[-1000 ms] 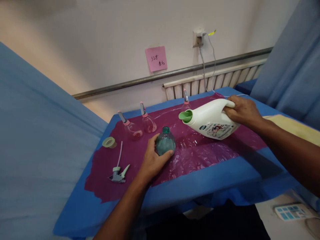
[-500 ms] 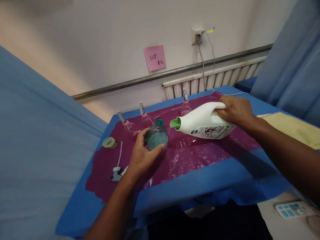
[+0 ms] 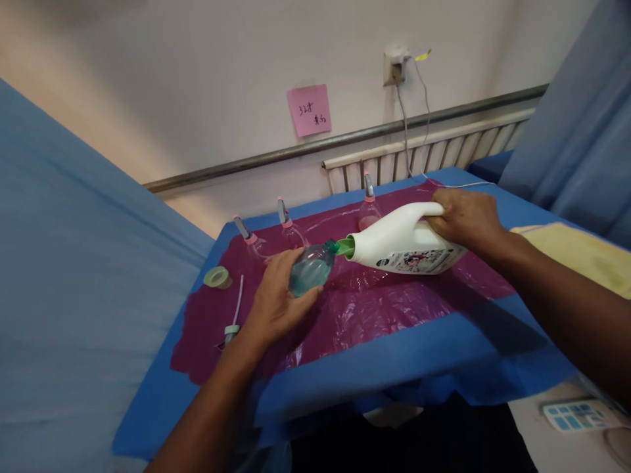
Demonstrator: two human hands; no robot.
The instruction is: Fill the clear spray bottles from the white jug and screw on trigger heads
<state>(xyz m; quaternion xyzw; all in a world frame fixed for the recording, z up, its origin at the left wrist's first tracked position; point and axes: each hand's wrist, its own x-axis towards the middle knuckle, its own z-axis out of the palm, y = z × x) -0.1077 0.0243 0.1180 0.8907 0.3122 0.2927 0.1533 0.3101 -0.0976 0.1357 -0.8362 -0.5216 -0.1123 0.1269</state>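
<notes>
Now that it's tilted, the green bottle [image 3: 310,270] meets the green spout [image 3: 347,247].

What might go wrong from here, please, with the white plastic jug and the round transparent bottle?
The jug has its green spout at the narrow neck of the bottle; a slip of the right hand might cause drips on the shiny purple plastic sheet. The bottle, tilted in the left hand, could spill its liquid if tipped further.

The note [image 3: 309,110] on the wall [image 3: 221,85] bears a handwritten "32". The label [image 3: 421,261] on the jug [image 3: 392,231] is too small to read.
</notes>
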